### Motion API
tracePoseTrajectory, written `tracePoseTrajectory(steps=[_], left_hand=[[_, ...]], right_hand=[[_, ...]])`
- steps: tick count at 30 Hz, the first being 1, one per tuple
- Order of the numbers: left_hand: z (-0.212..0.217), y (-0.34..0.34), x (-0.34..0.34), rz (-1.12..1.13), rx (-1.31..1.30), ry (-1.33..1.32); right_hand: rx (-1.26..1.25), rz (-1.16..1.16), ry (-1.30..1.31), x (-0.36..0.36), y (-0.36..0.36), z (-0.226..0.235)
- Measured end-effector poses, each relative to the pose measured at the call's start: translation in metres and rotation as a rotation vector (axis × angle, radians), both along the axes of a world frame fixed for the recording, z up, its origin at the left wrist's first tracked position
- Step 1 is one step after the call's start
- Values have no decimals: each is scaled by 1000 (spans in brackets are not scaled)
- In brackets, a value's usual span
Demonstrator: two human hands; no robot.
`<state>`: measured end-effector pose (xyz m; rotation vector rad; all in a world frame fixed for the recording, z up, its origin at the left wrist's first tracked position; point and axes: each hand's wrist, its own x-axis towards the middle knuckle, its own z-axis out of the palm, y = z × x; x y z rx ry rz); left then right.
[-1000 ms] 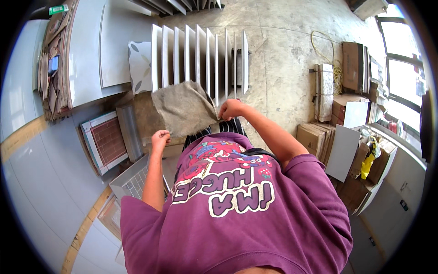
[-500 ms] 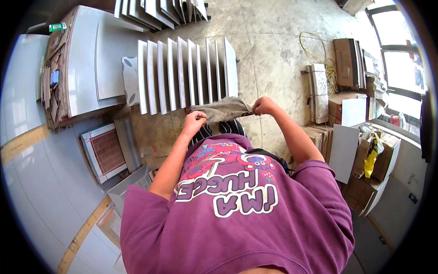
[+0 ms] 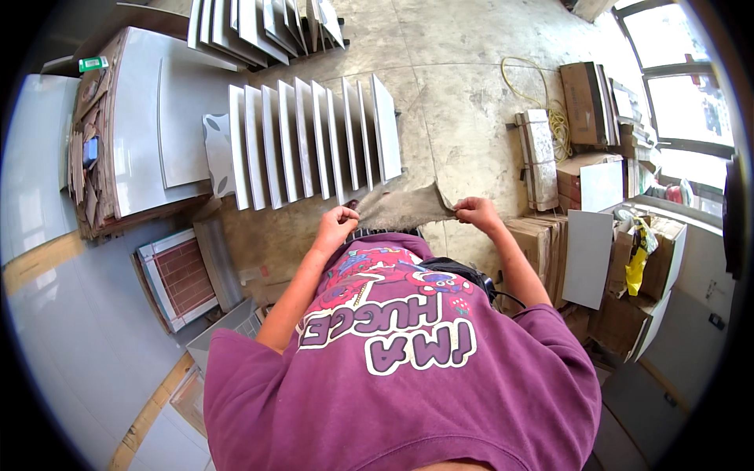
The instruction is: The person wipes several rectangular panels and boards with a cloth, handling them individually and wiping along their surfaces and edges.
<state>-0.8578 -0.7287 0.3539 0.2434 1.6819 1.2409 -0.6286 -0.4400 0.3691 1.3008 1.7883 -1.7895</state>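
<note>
A grey-brown cloth (image 3: 400, 210) is stretched out in front of my body, between my two hands. My left hand (image 3: 338, 226) pinches its left end, and my right hand (image 3: 477, 213) pinches its right end. The cloth's far edge rises to a folded corner near my right hand. Just beyond the cloth, a row of upright tiles (image 3: 305, 141) stands in a rack on the floor. My shoes are mostly hidden under the cloth and my shirt.
Another rack of tiles (image 3: 259, 31) stands farther off. Large grey slabs (image 3: 133, 125) lean at the left, near a framed brick-patterned panel (image 3: 179, 275). At the right are cardboard boxes (image 3: 581, 102), a coiled yellow hose (image 3: 558, 129) and a yellow bag (image 3: 638, 267).
The cloth has opened out wider and flatter, with its far edge lifted. My right hand has moved slightly right and nearer; my left hand has shifted a little nearer.
</note>
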Motion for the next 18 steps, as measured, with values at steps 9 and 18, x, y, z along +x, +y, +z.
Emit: tracePoseTrajectory(steps=[9, 18], left_hand=[[-9, -7, -2, 94, 35, -4], [3, 27, 25, 184, 7, 67]], right_hand=[[-27, -102, 101, 7, -19, 29], [-63, -78, 194, 19, 39, 33]])
